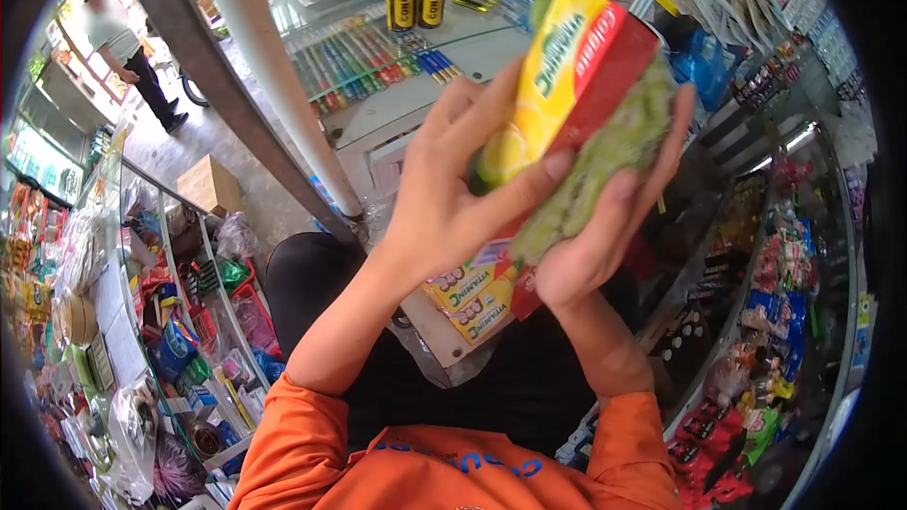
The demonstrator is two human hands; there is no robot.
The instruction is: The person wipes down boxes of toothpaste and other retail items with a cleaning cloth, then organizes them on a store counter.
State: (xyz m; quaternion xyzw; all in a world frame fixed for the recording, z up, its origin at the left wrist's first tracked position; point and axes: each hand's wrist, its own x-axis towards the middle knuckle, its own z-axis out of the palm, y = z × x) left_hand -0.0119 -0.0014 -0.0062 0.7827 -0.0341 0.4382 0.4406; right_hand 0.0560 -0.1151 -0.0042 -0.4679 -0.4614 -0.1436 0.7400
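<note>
A yellow and red Colgate Vitamin C toothpaste box (555, 71) is held up tilted in front of me. My left hand (453, 179) grips its left side, with the thumb across the lower part. A fuzzy, knobbly green cloth (605, 165) lies against the box's right and lower side. My right hand (605, 227) is closed around this cloth and presses it to the box. Motion blurs both a little. Below my hands, more yellow toothpaste boxes (470, 304) rest on a pale surface between my knees.
Ahead is a glass display case (368, 118) with rows of pens and two yellow-black cans (417, 6) on it. Packed shelves stand left and right. A metal post (248, 85) rises at left. Beyond it are a cardboard box (210, 184) and a standing person (132, 52).
</note>
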